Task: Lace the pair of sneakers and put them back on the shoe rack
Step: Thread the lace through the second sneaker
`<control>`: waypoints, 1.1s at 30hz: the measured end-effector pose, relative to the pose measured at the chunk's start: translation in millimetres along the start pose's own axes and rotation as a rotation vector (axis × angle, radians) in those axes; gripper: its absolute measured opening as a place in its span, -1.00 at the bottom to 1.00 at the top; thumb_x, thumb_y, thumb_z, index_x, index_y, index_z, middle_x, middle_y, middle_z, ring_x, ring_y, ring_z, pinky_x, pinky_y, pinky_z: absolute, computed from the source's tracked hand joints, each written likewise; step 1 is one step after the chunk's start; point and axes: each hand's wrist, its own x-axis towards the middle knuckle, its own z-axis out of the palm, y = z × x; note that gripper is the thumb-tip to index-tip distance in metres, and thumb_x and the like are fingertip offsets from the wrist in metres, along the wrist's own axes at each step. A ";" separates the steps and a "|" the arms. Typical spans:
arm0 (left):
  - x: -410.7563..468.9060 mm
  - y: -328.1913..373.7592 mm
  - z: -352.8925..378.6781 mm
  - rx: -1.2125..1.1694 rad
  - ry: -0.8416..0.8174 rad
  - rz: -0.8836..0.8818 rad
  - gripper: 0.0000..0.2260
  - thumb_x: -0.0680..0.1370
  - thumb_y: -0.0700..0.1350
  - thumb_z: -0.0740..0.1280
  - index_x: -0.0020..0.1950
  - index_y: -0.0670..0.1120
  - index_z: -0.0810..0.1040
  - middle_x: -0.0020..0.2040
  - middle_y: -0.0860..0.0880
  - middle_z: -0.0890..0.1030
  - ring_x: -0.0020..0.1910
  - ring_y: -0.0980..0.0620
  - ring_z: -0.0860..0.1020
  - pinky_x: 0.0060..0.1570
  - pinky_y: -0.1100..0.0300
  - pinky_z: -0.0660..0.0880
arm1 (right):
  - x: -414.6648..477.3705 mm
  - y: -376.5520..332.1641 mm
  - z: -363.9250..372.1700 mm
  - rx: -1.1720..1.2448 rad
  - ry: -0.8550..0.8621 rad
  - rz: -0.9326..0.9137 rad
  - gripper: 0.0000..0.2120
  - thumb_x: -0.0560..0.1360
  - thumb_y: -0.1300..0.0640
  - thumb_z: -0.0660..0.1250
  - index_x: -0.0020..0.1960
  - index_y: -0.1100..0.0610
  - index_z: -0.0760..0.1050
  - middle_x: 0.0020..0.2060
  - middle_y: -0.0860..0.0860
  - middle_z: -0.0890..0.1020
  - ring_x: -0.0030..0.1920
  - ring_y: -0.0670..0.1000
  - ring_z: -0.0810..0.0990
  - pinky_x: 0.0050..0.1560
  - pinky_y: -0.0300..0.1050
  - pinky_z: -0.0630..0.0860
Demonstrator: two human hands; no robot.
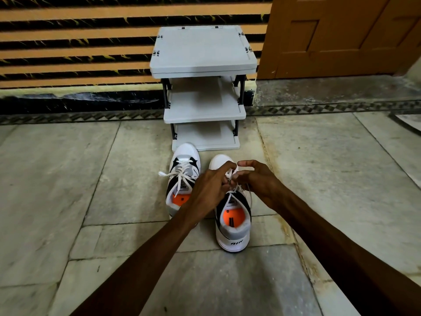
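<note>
Two white, grey and black sneakers with orange insoles stand side by side on the floor, toes toward the rack. The left sneaker [183, 179] has its white lace threaded and tied, with loose ends out to the left. Over the right sneaker [232, 222], my left hand [210, 185] and my right hand [257, 179] meet above the tongue, each pinching part of the white lace [231, 176]. My fingers hide most of that lacing. The grey three-tier shoe rack [204, 110] stands just beyond the sneakers, its shelves bare.
The floor is pale marble slabs [91, 179]. Behind the rack runs a wall with orange and black stripes [79, 53]. A brown wooden door [341, 35] is at the upper right, with a worn threshold below it.
</note>
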 end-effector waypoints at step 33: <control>11.3 -5.5 1.9 -0.336 -0.104 -0.258 -0.69 0.48 -0.31 0.37 0.05 -0.05 0.30 -0.21 -0.10 0.62 -0.26 0.00 0.60 -0.26 0.19 0.53 | -12.8 28.9 7.2 -0.949 0.169 -0.947 -0.61 0.41 0.23 0.41 0.17 0.09 0.37 -0.10 0.04 0.68 -0.18 0.12 0.66 -0.23 -0.02 0.58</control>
